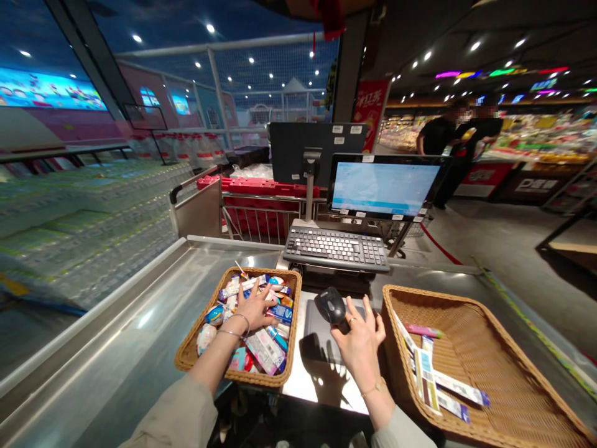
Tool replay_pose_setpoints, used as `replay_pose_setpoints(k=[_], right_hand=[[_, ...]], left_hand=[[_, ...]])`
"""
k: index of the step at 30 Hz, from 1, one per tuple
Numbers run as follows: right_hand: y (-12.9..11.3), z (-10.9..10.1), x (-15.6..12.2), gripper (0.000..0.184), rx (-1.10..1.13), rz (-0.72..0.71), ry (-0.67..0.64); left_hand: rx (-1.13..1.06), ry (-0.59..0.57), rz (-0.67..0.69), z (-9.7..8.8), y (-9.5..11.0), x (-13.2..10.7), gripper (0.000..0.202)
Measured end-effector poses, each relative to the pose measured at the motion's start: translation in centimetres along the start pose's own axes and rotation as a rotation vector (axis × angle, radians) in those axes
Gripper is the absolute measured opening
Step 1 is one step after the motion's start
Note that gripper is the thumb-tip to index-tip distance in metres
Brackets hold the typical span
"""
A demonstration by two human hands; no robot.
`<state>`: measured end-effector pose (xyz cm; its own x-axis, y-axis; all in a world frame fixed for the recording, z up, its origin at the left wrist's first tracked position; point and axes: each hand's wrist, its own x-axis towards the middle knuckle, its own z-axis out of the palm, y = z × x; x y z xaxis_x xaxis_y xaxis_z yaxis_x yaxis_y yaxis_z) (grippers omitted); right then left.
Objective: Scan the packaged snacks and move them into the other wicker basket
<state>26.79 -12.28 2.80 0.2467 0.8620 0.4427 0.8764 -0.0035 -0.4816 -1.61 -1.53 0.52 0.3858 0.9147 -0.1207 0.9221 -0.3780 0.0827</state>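
My left hand [254,306] reaches into a wicker basket [189,354] full of small packaged goods, fingers spread over the items and touching them. My right hand [360,342] hovers above the counter with fingers apart, just beside a black handheld barcode scanner [330,305] that stands on a dark scanning plate [313,323]. I cannot tell whether the fingers touch the scanner. A second, larger wicker basket [494,373] stands to the right with a few flat packets [431,382] along its left wall.
A keyboard [336,247] and a lit monitor [385,186] stand behind the scanner on the steel checkout counter [116,348]. Red shopping baskets [259,186] and a metal rail lie beyond. Stacked bottled water fills the left. Two people stand far right near shelves.
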Motion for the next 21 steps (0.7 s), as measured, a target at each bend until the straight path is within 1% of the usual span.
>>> replay_pose_setpoints(k=[4, 7, 11, 17, 21], right_hand=[[0.1, -0.1, 0.0, 0.02, -0.006, -0.007, 0.01], [0.4, -0.1, 0.0, 0.019, -0.023, -0.007, 0.019], [0.7, -0.1, -0.1, 0.021, -0.03, -0.014, 0.014], [0.9, -0.5, -0.1, 0.022, -0.038, -0.002, 0.018], [1.2, -0.6, -0.1, 0.021, -0.04, -0.005, 0.03]], left_hand=[[0.003, -0.066, 0.011, -0.7, 0.0, 0.8, 0.062], [0.021, -0.065, 0.028, -0.9, 0.0, 1.2, 0.062], [0.032, -0.039, 0.052, -0.9, 0.2, 1.9, 0.057], [0.011, -0.114, 0.022, -1.5, 0.5, 2.6, 0.057], [0.027, -0.126, 0.017, -1.3, 0.2, 2.8, 0.055]])
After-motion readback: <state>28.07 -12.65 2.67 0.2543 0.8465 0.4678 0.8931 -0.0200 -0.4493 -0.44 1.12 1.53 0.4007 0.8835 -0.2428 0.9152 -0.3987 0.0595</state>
